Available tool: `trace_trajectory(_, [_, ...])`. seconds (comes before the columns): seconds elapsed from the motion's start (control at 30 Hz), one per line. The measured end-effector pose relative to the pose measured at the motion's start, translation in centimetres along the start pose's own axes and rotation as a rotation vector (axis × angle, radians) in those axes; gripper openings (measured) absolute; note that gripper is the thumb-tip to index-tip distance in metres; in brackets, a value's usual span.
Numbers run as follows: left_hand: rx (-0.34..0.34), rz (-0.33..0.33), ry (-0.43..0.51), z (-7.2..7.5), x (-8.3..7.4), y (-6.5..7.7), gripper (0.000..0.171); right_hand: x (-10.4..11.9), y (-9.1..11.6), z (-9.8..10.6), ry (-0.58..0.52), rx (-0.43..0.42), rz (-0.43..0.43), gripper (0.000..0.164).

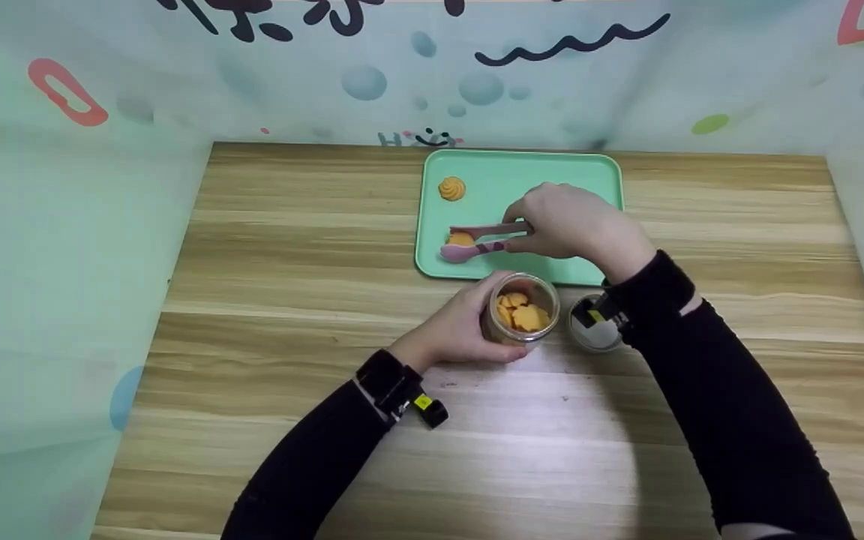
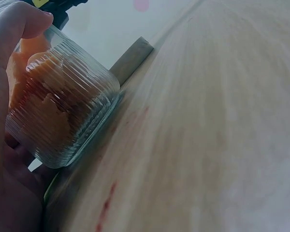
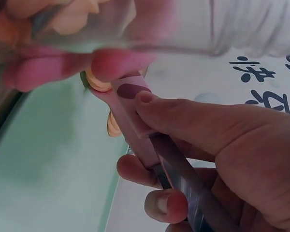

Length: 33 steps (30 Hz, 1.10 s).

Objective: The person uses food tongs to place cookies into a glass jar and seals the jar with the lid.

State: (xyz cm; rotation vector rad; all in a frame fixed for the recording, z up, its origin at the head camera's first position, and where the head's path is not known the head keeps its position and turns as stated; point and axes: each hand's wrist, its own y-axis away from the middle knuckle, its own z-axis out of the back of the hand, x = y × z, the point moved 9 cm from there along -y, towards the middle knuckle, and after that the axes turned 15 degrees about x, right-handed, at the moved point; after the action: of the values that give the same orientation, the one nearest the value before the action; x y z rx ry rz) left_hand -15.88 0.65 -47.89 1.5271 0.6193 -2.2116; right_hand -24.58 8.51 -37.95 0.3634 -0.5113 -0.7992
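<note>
My left hand (image 1: 466,326) grips a ribbed glass jar (image 1: 534,288) on the table, thumb and fingers curled round its side. Inside it are several orange cookies (image 1: 529,318). My right hand (image 1: 571,221) pinches a pair of tongs (image 1: 490,229) with pink, spoon-like tips and metal handles, seen close in the right wrist view. The tips lie on both sides of a cookie (image 1: 460,238) near the front left of a mint-green tray (image 1: 529,172); whether they press on it I cannot tell. Another swirl-shaped cookie (image 1: 451,188) lies at the tray's back left.
A round, clear lid-like piece (image 1: 597,341) lies right of the jar, partly hidden under the right wrist's camera. The wood-grain table (image 1: 289,247) meets printed curtains (image 1: 289,90) at the back and sides. The tray stands close to the back edge.
</note>
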Motion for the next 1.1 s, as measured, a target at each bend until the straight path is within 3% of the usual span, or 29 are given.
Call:
trace_trajectory(0.27, [0.005, -0.007, -0.007, -0.1, 0.1, 0.0, 0.093, -0.4, 0.6, 0.5, -0.004, -0.041, 0.027, 0.030])
trace_trajectory(0.43, [-0.001, -0.009, -0.002, -0.1, 0.2, 0.0, 0.094, -0.4, 2.5, 2.0, -0.020, -0.095, 0.069, 0.031])
trace_trajectory(0.6, [-0.009, -0.004, -0.006, 0.0, 0.1, 0.0, 0.094, 0.0, 6.4, 3.7, -0.036, -0.177, 0.084, 0.033])
trace_trajectory(0.77, [-0.012, -0.001, -0.003, 0.0, 0.2, 0.0, 0.092, 0.8, 11.2, 4.7, -0.049, -0.314, 0.111, 0.029])
trace_trajectory(0.93, [-0.015, 0.025, 0.008, 0.0, 0.4, 0.1, 0.093, 1.9, 15.3, 4.3, -0.068, -0.401, 0.152, 0.026])
trace_trajectory(1.1, [-0.013, 0.041, 0.011, -0.1, 0.6, 0.0, 0.094, 2.2, 18.1, 3.0, -0.088, -0.432, 0.103, 0.028])
